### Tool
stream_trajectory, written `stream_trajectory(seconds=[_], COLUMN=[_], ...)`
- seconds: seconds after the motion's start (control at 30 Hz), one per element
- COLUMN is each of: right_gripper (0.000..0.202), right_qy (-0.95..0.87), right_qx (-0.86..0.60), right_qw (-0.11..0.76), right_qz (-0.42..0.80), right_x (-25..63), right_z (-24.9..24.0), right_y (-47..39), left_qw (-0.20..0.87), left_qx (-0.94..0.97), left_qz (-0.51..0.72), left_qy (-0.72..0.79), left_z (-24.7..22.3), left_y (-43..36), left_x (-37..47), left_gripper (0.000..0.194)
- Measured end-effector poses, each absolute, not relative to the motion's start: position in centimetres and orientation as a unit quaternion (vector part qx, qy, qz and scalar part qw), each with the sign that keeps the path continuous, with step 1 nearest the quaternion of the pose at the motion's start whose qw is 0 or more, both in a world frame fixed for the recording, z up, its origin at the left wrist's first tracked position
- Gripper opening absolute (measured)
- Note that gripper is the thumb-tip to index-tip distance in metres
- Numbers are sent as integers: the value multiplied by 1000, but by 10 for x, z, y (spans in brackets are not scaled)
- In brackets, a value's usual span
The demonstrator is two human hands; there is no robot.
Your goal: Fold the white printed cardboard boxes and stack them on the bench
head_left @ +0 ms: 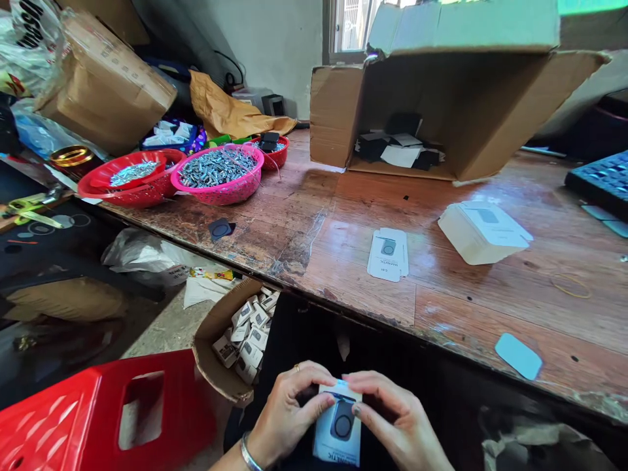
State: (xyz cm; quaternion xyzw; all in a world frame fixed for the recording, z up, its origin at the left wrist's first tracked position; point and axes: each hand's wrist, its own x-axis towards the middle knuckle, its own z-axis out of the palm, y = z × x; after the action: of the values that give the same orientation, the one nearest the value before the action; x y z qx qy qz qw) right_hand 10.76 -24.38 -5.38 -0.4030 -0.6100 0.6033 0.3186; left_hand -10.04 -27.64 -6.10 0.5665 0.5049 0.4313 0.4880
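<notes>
A small white carton printed "MAGNETIC" [338, 425] is held at the near centre of the scene, short of the near edge of the tabletop [294, 216] rather than on it. It is gripped from both sides: by the left hand [289, 409] and the right hand [392, 415], with fingers curled to the top end and thumbs laid toward the printed front. The top end appears to be what is being worked, though whether a flap is being tucked in or lifted cannot be told, since the fingers cover it. For this, the side walls are best braced lightly and evenly, so that the thin card is neither bowed nor creased. Pressure is better applied along the top edge than on the middle of the front panel, where a dent would readily be left. The corners should be squared before any flap is pushed, and the flap should be guided by both hands together, without force, lest it be bent or torn.
</notes>
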Motion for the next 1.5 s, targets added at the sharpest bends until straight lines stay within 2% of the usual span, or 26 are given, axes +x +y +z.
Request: stream_trajectory(seconds=[0.13, 0.4, 0.5, 0.6, 0.67, 0.73, 0.83, 0.9, 1.0, 1.17, 1.27, 1.37, 1.47, 1.5], right_gripper=[7, 15, 22, 32, 24, 36, 57, 66, 71, 72, 56, 37, 43, 42], right_qy=[-635, -663, -692, -712, -717, -722, -717, -715, -701, -667, -640, -639, -633, -603], right_qx=[-382, -403, -401, -454, -510, -561, -628, -653, -675, -682, -676, -629, -566, -529], right_qw=[334, 269, 253, 291, 322, 337, 296, 247, 217, 254, 302, 350, 370, 386], right_qz=[583, 571, 544, 450, 349, 225, 64, 28, 80, 159, 207, 271, 378, 456], right_x=[101, 83, 83, 89, 98, 109, 120, 122, 122, 127, 133, 131, 114, 107], right_z=[-55, -57, -48, -31, -21, -15, -16, -20, -25, -25, -18, -6, 0, -1], right_y=[-243, -236, -228, -196, -160, -121, -72, -53, -42, -34, -31, -47, -87, -105], left_qw=[534, 572, 531, 403, 300, 240, 208, 193, 181, 191, 215, 299, 430, 491], left_qx=[520, 429, 402, 346, 329, 326, 320, 325, 344, 367, 388, 387, 390, 383], left_qz=[424, 402, 436, 492, 491, 468, 455, 445, 435, 435, 454, 501, 534, 550], left_qy=[515, 572, 606, 690, 749, 785, 805, 812, 812, 799, 773, 714, 614, 556], left_z=[-65, -81, -85, -94, -103, -112, -125, -132, -138, -132, -114, -81, -45, -35], left_y=[-278, -279, -271, -250, -233, -219, -207, -204, -203, -200, -198, -197, -197, -197], left_x=[-95, -93, -104, -143, -181, -217, -249, -253, -243, -225, -209, -180, -140, -126], left_gripper=[19, 36, 40, 46, 49, 50, 51, 55, 58, 50, 45, 43, 47, 52])
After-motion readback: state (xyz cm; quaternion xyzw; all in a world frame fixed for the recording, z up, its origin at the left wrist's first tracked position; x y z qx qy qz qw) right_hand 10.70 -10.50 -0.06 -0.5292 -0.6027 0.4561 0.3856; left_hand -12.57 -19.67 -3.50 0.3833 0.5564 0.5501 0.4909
